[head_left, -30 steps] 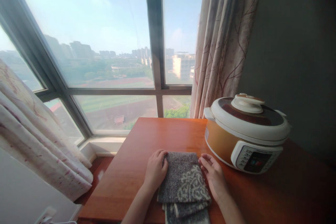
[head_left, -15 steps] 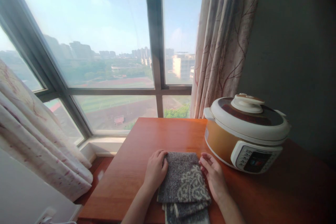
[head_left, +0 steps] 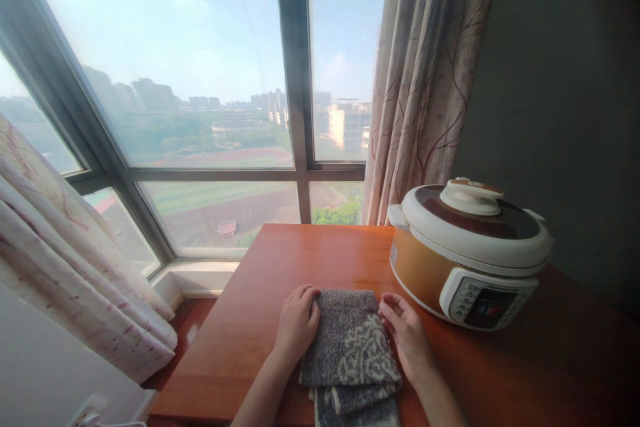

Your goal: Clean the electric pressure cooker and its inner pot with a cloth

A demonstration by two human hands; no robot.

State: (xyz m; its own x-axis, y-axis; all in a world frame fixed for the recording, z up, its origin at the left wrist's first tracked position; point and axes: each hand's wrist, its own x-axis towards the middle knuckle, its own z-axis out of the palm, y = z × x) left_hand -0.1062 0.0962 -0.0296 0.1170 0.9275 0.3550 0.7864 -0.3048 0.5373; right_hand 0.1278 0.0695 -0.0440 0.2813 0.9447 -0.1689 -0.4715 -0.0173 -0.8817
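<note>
A folded grey cloth (head_left: 337,340), flecked and with a cream scroll pattern on its right part, lies in layers on the wooden table. Its lower layers stick out toward me and run off the bottom of the view. My left hand (head_left: 299,320) is closed at the cloth's far left corner, thumb along the edge and the other fingers curled. On the opposite side, my right hand (head_left: 406,333) has its fingers bent in and the fingertips at the cloth's right edge, in a loose pinch. The undersides of the fingers are hidden.
An electric cooker (head_left: 465,253) with a white rim and glass lid stands on the table (head_left: 225,340), close beyond my right hand. Windows lie behind the table, with curtains (head_left: 425,80) at both sides. A socket with a plug (head_left: 90,413) is at lower left.
My right hand's fingers have shifted very slightly at the cloth's right edge. My left hand and the cloth stay practically where they were.
</note>
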